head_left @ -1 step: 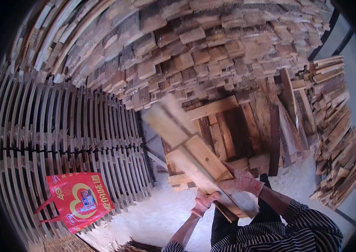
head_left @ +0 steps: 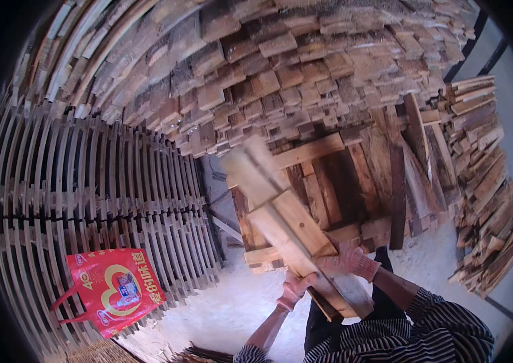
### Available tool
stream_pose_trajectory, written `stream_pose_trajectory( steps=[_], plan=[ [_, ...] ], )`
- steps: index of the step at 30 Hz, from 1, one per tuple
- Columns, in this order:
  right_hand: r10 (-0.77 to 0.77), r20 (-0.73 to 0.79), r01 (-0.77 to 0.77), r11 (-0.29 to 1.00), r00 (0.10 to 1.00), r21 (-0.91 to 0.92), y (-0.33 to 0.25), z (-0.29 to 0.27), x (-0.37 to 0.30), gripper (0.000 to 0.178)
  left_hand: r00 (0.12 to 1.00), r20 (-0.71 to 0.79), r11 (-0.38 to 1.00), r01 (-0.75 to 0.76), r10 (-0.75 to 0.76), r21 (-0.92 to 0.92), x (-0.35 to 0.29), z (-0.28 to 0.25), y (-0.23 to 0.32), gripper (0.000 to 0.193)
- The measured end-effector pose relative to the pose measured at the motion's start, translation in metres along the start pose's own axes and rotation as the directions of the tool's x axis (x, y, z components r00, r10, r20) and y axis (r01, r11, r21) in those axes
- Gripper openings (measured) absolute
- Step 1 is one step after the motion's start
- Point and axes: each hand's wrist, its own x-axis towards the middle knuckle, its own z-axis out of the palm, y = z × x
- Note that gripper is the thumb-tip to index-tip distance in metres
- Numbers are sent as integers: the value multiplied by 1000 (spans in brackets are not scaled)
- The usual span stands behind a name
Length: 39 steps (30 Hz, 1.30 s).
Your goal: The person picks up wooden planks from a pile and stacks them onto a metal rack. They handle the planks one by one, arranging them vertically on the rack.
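Several pale wooden boards (head_left: 283, 242) are held together in a slanting bundle between my two gloved hands, the near end close to my body. My left hand (head_left: 295, 289), in a pinkish glove, grips the bundle's left side near its lower end. On the other side my right hand (head_left: 348, 261), also gloved, is closed against the boards; part of its fingers is hidden. A shorter piece (head_left: 300, 224) with a dark knot lies along the upper right of the bundle. The far end (head_left: 253, 172) is blurred by motion. Below the bundle is a low pile of crossed boards (head_left: 311, 151).
A high wall of stacked wood pieces (head_left: 256, 85) fills the far side. Slatted stacks (head_left: 87, 163) stand at left, with a red bag (head_left: 90, 275) on them. Rough sticks (head_left: 489, 224) are piled at right. Pale floor (head_left: 226, 314) lies around my legs.
The far end of the board bundle has swung slightly to the right. Both hands keep their hold in almost the same place.
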Motion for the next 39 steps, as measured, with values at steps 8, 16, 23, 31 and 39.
stream_pose_trajectory(
  steps=[8, 16, 23, 31, 39],
  plan=[
    [282, -236, -171, 899, 930, 403, -3, -4, 84, 59, 992, -124, 982, 12, -36, -187, 132, -23, -9, 78],
    [332, -644, -460, 887, 689, -35, 6, 49, 89, 102, 911, -406, 956, 54, 72, 290, 165, -28, -57, 74],
    [191, -521, -93, 974, 832, 207, -5, 22, 78, 83, 857, -515, 991, 76, -8, 112, 142, -49, -60, 92],
    [70, -828, -652, 655, 557, -383, 69, -141, 116, 86, 909, -413, 994, 18, -63, -110, 137, -6, 23, 72],
    [397, -532, -548, 822, 747, -156, -16, 32, 139, 113, 862, -495, 966, 212, -113, 148, 109, -103, 3, 63]
  ],
)
